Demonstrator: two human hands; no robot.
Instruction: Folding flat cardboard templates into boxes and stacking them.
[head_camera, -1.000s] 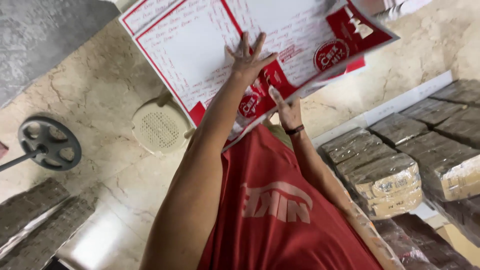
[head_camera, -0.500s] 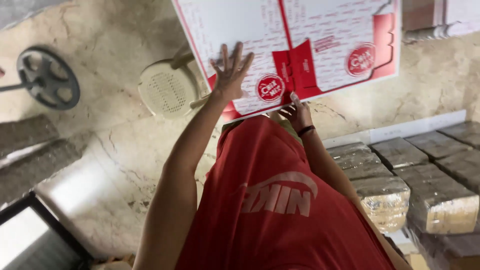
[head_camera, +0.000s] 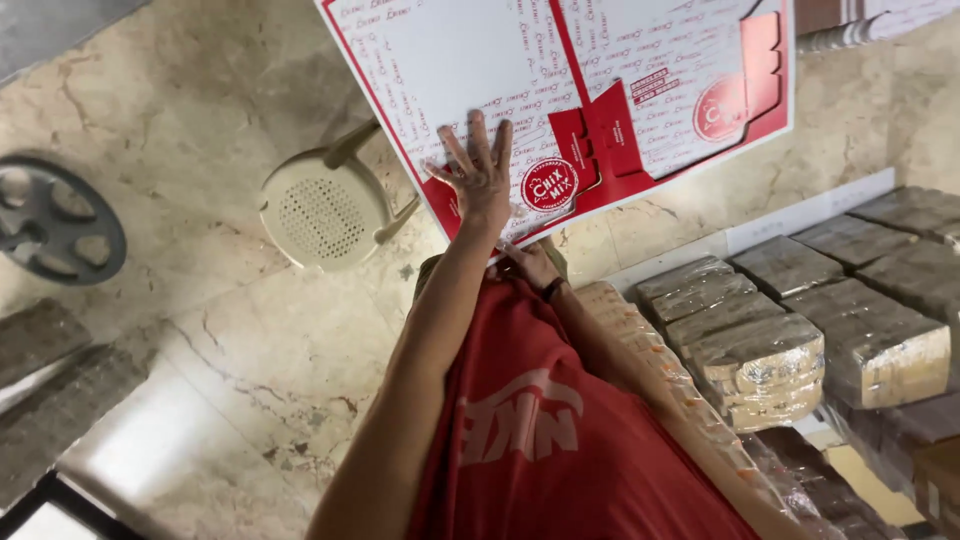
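Against the flat red-and-white carton blank (head_camera: 560, 90): left hand (head_camera: 480, 180) pressed flat, five fingers (head_camera: 472, 140) spread wide. Below the blank's lower edge: right hand (head_camera: 530, 265), fingers hidden, grip state not determinable. Left of blank: one beige plastic stool (head_camera: 320, 210). Right, lower: wrapped bundles (head_camera: 760, 355), count uncertain.

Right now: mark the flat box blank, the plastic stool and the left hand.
flat box blank (head_camera: 470, 70): head view, on its plain white panel.
plastic stool (head_camera: 322, 213): head view, on the perforated seat.
left hand (head_camera: 482, 178): head view, on the back of the hand, spread flat on the blank.
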